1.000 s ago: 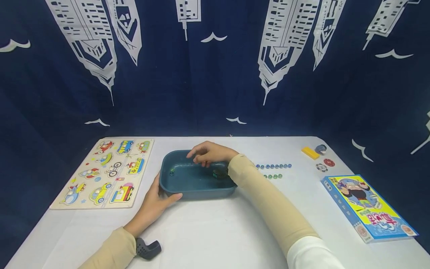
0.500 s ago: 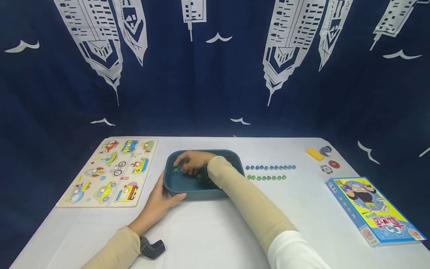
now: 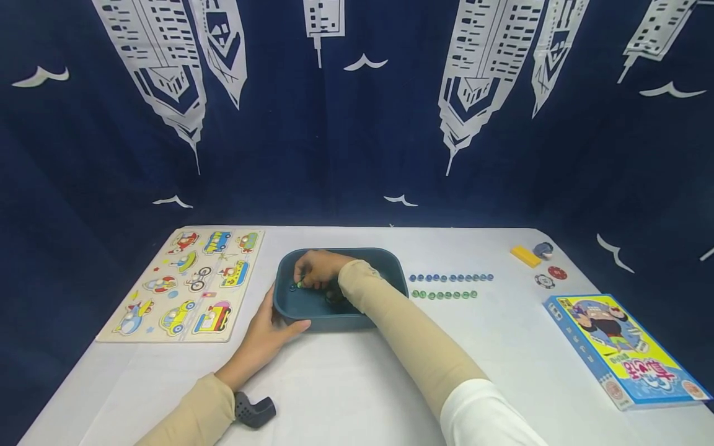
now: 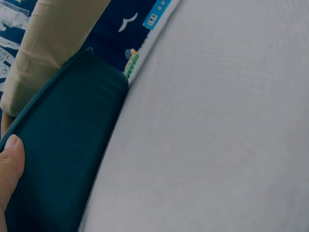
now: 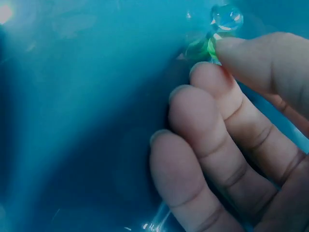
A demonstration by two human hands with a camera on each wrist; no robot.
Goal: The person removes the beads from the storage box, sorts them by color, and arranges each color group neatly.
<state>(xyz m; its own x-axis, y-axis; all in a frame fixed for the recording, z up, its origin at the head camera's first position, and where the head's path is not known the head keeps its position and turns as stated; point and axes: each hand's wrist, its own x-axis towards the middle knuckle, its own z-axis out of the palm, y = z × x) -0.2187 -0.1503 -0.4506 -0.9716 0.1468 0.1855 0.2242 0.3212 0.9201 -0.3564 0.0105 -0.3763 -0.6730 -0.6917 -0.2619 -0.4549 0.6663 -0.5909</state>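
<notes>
A dark teal plastic bin [image 3: 346,322] stands mid-table. My left hand [image 3: 268,334] grips its left end, thumb on the front wall; in the left wrist view that thumb [image 4: 10,162] lies at the rim, the other fingers hidden. Inside the bin, my right hand [image 3: 320,267] reaches down to the floor near the left end. In the right wrist view its thumb tip presses a green glass marble [image 5: 212,47], fingers curled beside it. A clear bluish marble [image 5: 228,18] lies right next to the green one.
Right of the bin lie a row of blue marbles [image 3: 452,277] and a row of green marbles [image 3: 444,295]. A wooden vehicle puzzle board [image 3: 184,285] lies left. Farther right are a boxed game [image 3: 625,347], a yellow block [image 3: 525,256] and two round chips [image 3: 557,272].
My right hand has moved left and down inside the bin, and its fingers have closed in on the green marble. My left hand keeps its grip on the bin. The head view has shifted slightly.
</notes>
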